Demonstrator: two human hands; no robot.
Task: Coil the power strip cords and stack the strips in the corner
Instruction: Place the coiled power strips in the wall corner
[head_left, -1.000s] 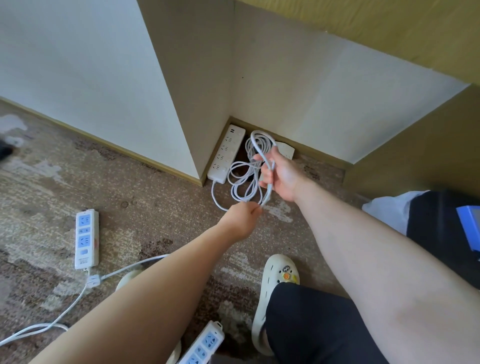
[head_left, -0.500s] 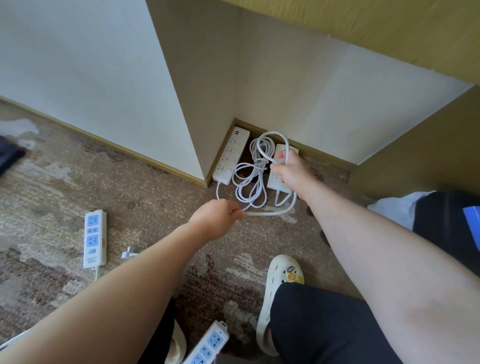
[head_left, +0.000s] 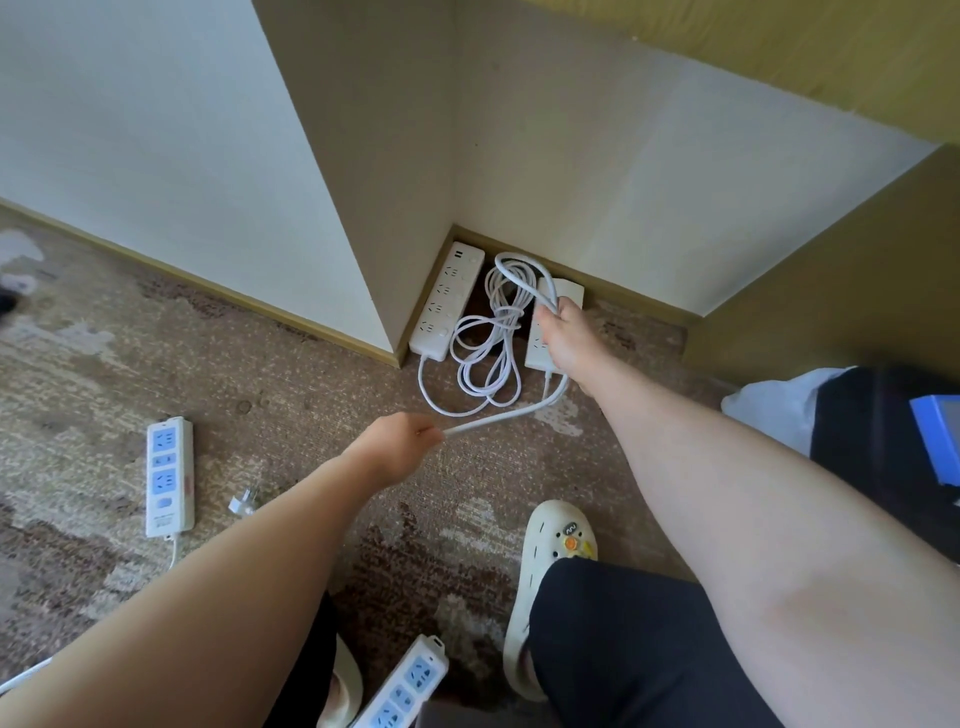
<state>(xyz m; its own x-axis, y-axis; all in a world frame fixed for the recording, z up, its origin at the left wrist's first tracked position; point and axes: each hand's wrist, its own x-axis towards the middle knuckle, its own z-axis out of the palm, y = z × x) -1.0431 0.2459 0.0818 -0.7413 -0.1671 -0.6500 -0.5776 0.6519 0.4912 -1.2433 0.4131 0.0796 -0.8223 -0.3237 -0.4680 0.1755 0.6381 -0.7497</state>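
Note:
Two white power strips lie in the corner: one (head_left: 448, 300) along the left wall, a second (head_left: 550, 332) partly under my right hand. Loops of white cord (head_left: 488, 353) lie on the carpet between them. My right hand (head_left: 563, 338) grips a loop of this cord (head_left: 524, 275) above the second strip. My left hand (head_left: 402, 447) pinches a straight stretch of cord (head_left: 498, 418) that runs toward the second strip. A blue-socket strip (head_left: 170, 475) lies on the carpet at left, with a loose plug (head_left: 244, 504) beside it. Another blue-socket strip (head_left: 405, 691) lies near my feet.
The corner is boxed by white walls with an olive skirting board (head_left: 291, 317). My cream clog (head_left: 550, 571) stands on the patterned carpet. A dark bag with a blue item (head_left: 935, 441) and white cloth (head_left: 774, 405) sits at right.
My left hand has pulled back to the left, drawing the cord out straight. My right hand has lowered the loop toward the second strip in the corner.

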